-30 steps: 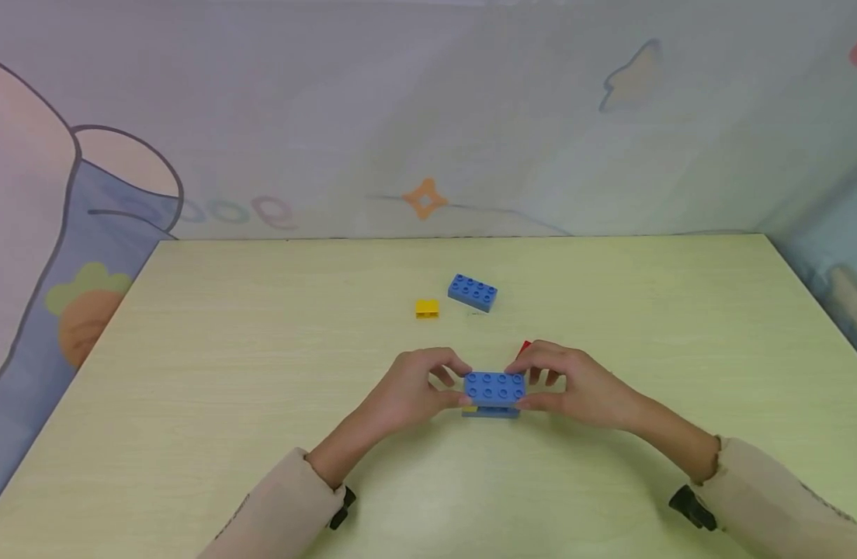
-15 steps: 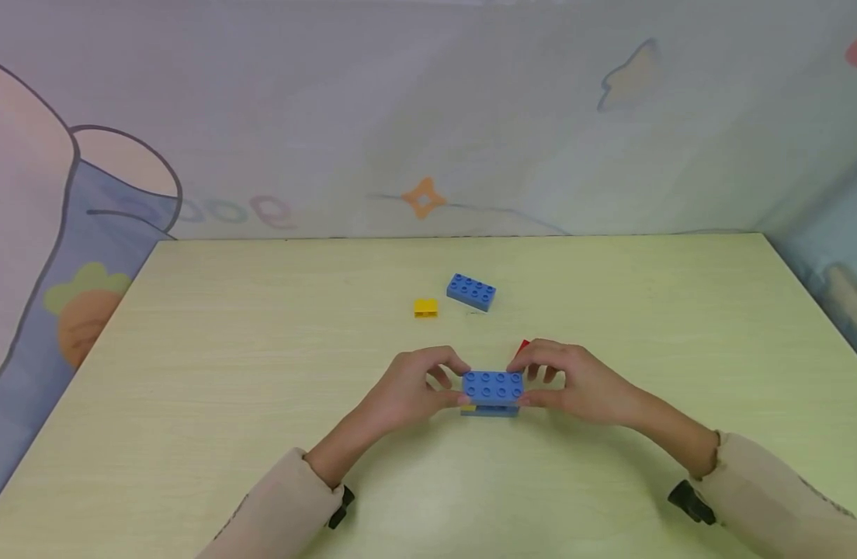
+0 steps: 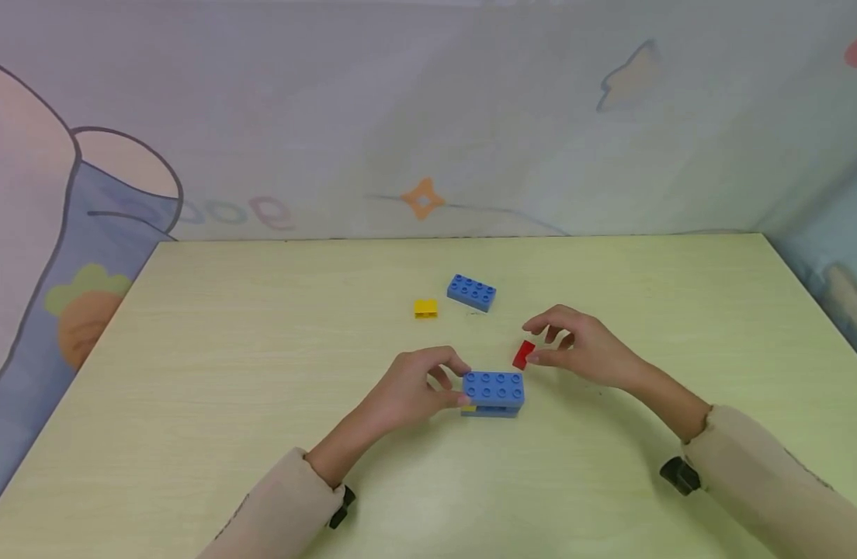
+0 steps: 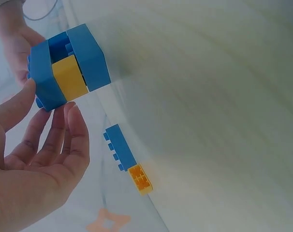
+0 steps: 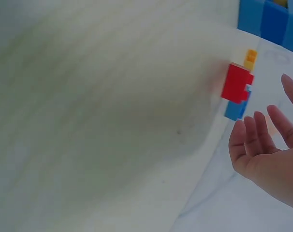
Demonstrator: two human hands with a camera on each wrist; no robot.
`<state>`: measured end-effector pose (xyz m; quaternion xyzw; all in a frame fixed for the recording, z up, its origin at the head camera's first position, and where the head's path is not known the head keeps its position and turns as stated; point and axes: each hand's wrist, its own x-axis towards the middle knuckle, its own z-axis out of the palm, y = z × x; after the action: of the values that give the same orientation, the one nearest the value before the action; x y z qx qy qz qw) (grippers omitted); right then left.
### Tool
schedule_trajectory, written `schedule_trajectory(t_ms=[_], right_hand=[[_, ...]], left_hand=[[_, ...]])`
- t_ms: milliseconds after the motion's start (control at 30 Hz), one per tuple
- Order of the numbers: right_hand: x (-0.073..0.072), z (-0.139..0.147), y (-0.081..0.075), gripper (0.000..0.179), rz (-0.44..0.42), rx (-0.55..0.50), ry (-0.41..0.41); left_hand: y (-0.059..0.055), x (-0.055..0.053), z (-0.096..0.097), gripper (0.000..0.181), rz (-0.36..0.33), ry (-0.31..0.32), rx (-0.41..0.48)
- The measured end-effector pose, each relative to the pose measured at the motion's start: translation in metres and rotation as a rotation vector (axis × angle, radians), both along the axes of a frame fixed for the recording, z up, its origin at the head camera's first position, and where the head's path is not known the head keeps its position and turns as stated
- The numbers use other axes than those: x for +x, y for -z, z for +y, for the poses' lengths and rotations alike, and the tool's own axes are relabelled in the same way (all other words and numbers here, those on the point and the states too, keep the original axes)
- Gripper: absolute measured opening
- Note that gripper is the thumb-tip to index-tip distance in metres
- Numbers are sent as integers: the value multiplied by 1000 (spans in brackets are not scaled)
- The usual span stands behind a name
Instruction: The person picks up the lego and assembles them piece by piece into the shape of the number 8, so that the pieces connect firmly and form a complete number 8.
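My left hand (image 3: pixel 414 388) holds the left end of a stack of toy building bricks between thumb and fingers. The stack has a blue eight-stud brick (image 3: pixel 494 388) on top and another blue brick (image 4: pixel 90 58) at the bottom. Between them at the left end sits a yellow brick (image 4: pixel 70 78), with a gap beside it. My right hand (image 3: pixel 585 349) is beside a small red brick (image 3: pixel 523 355) just behind the stack's right end. Its thumb overlaps the red brick's edge in the head view, while the right wrist view shows the fingers apart from that brick (image 5: pixel 237 83).
Farther back on the pale wooden table (image 3: pixel 261 326) lie a loose blue eight-stud brick (image 3: pixel 472 293) and a small yellow brick (image 3: pixel 425 309) to its left. A printed cloth (image 3: pixel 296 116) hangs behind the table's back edge.
My right hand has let go of the top blue brick and moved back and right to the red brick, which now shows fully. The left hand keeps its hold on the stack.
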<state>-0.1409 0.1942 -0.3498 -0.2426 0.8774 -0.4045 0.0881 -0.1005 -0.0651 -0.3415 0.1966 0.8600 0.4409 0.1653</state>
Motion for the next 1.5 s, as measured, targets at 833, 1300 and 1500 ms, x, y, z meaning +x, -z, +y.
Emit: schedule_trajectory(t_ms=[833,1300,1500], right_hand=[[-11,-3,26,36,-20,114,41],[-7,-1,16,33,-24,85,52],[3,-2,-3,32,6,14,22]], left_hand=[[1,0,1,21,-23,-14,-17],[2,-1,1,21,-30,-17,-18],[2,-1,0,21,-33,-19,-15]])
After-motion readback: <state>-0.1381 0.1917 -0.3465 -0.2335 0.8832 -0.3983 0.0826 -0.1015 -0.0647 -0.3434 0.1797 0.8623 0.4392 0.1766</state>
